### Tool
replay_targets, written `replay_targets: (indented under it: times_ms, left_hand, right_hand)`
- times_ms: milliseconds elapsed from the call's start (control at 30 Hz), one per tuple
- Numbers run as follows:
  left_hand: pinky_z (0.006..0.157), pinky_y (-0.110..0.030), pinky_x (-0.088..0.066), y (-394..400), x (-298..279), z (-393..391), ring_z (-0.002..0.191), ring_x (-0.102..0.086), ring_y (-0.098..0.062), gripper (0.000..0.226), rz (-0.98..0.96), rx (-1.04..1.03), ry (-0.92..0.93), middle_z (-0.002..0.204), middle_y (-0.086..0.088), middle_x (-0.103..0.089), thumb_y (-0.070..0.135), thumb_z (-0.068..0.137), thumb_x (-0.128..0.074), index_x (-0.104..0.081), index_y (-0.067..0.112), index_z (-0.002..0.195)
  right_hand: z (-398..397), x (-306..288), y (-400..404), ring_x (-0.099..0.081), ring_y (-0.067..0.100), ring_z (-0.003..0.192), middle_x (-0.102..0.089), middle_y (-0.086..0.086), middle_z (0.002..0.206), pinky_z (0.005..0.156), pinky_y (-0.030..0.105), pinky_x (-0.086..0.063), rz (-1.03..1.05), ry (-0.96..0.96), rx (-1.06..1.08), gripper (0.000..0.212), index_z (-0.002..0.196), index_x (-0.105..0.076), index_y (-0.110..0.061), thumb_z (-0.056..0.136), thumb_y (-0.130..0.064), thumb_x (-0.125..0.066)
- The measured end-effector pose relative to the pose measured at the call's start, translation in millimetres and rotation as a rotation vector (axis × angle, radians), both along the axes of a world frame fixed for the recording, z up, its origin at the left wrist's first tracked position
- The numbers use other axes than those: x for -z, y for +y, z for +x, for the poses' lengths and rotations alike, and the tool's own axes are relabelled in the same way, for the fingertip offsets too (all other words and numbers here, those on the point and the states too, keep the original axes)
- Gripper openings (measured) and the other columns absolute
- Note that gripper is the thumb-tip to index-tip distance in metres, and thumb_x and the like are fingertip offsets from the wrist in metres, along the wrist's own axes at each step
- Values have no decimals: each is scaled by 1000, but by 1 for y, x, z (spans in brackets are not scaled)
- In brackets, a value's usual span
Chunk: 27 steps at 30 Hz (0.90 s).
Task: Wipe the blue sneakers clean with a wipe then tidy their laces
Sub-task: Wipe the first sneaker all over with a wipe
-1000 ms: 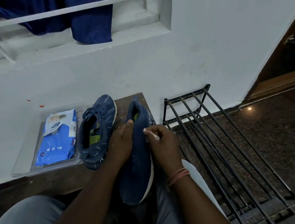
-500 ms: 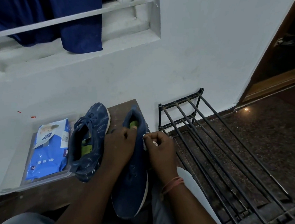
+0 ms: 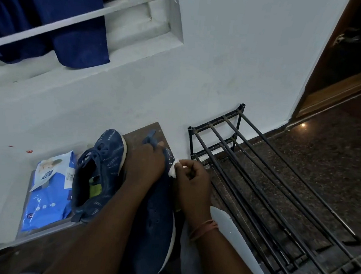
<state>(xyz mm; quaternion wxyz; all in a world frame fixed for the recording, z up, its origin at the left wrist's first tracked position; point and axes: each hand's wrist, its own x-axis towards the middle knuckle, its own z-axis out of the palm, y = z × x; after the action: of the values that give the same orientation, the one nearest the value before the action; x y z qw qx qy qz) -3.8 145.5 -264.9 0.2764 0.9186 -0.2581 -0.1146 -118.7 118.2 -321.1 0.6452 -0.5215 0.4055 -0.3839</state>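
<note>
Wipes pack (image 3: 48,189): far left, in a tray (image 3: 38,233).
Left sneaker (image 3: 99,173): just right of pack.
Held sneaker (image 3: 157,232): between the hands, seemingly on the lap.
Rack (image 3: 267,197): right, on floor.

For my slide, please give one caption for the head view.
Left hand steadies a blue sneaker while right hand wipes it with a wipe.

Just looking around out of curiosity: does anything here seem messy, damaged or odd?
Little stands out. A couple of small red marks spot the white wall left of the wipes pack, like stains. The other sneaker has loose, untidied laces. Nothing looks spilled or broken.
</note>
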Motion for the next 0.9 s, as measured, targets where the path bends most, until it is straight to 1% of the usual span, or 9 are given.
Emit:
replay_targets:
  times_ms: [67,133,267,367,433,500,633,767,900]
  left_hand:
    - [75,-33,-40,15,1,2,84,-64,-18,40,-115,-2,76,84,-3,-67,36,109,-41,-69,12,93]
    - [66,-33,-38,25,3,3,71,-60,-15,47,-243,-9,172,73,-3,-66,41,107,-45,-65,9,79]
    - [63,-44,-45,33,12,2,64,-52,-21,64,-373,49,258,75,-31,-59,47,104,-48,-56,-14,84]
    - [70,-43,-49,37,15,2,66,-56,-33,62,-468,40,304,77,-27,-62,47,104,-51,-56,-10,79]
    - [79,-52,-53,40,15,2,77,-64,-43,67,-506,57,331,89,-33,-65,52,99,-52,-59,-14,88]
    - [81,-57,-52,41,15,0,78,-66,-39,69,-531,58,330,91,-35,-65,54,96,-51,-59,-15,91]
    - [74,-58,-53,40,19,-6,68,-63,-32,63,-519,78,245,82,-29,-65,52,98,-49,-61,-7,82]
    - [75,-49,-55,37,27,-8,70,-66,-31,50,-467,83,280,74,-7,-71,51,101,-48,-68,13,76]
    - [85,-54,-55,37,32,-5,87,-73,-28,46,-466,144,301,90,-3,-78,52,101,-44,-78,21,96]
  right_hand:
    - [2,-1,-1,-68,0,80,-73,-10,86,71,14,-53,-10,-30,-16,16,93,-69,-28,92,-12,-69]
    - [5,-1,2,-69,5,81,-72,-8,88,73,20,-56,-31,-42,-45,18,96,-69,-29,92,-12,-68]
    - [8,0,6,-69,10,90,-72,-8,96,82,32,-59,-108,-46,-78,14,105,-71,-25,95,-16,-67]
    - [5,0,5,-68,3,99,-72,-12,106,88,29,-58,-190,14,-85,20,112,-72,-26,94,-19,-68]
    - [3,0,6,-65,0,102,-70,-12,111,90,26,-56,-311,83,-90,25,119,-71,-25,95,-24,-66]
    - [3,0,7,-63,0,102,-68,-9,112,89,23,-54,-391,112,-104,27,123,-70,-23,96,-23,-64]
    - [-1,-6,2,-65,2,96,-70,-8,101,85,24,-54,-424,133,-100,19,111,-75,-19,95,-15,-66]
    - [-6,-13,-5,-67,1,90,-73,-12,93,84,28,-56,-389,131,-91,13,96,-78,-22,90,-15,-70]
    - [9,-27,-13,-67,-2,91,-73,-16,93,83,23,-56,-386,144,-110,11,98,-78,-22,94,-20,-68]
